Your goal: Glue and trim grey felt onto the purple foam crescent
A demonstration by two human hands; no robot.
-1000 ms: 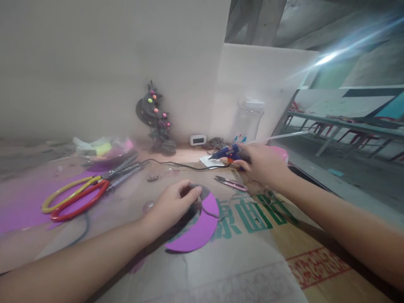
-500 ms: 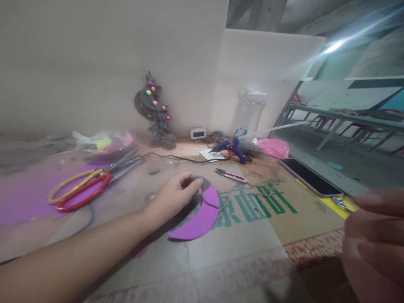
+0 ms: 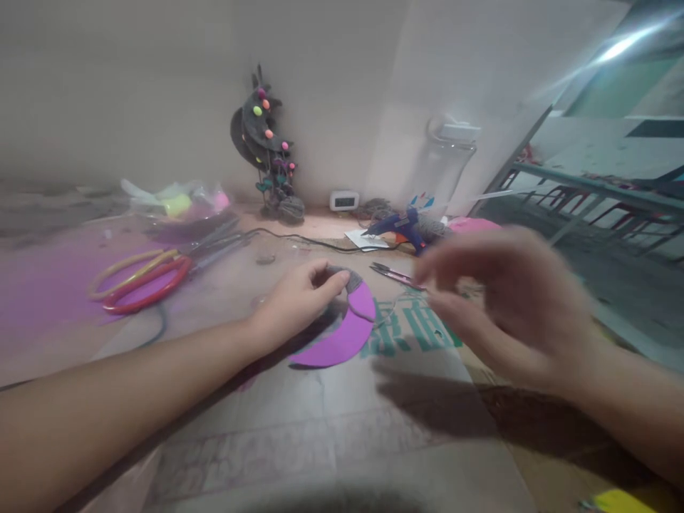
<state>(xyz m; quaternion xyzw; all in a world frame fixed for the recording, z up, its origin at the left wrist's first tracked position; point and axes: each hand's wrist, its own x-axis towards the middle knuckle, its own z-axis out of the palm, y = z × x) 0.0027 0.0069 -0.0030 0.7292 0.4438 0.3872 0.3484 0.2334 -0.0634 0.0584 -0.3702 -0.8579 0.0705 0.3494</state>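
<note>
My left hand (image 3: 302, 299) rests on a purple crescent-shaped foam piece (image 3: 345, 335), with its fingers curled and pinching the grey-wrapped upper tip. My right hand (image 3: 502, 303) hovers above the cardboard to the right of the crescent; it is blurred by motion, with fingers loosely spread and nothing seen in it. Just beyond its fingertips lie small pink snips (image 3: 392, 274). Further back a blue glue gun (image 3: 400, 226) stands on a white card.
Red and yellow-handled scissors (image 3: 142, 274) lie at the left on purple foam sheet. A dark decorated crescent ornament (image 3: 267, 142) stands at the wall beside a small white clock (image 3: 343, 200) and a clear jar (image 3: 446, 167). A black cable (image 3: 299, 242) crosses the table.
My right hand let go of the glue gun, drew back to the lower right, and has now swung in toward the crescent. The left hand has stayed on the foam piece.
</note>
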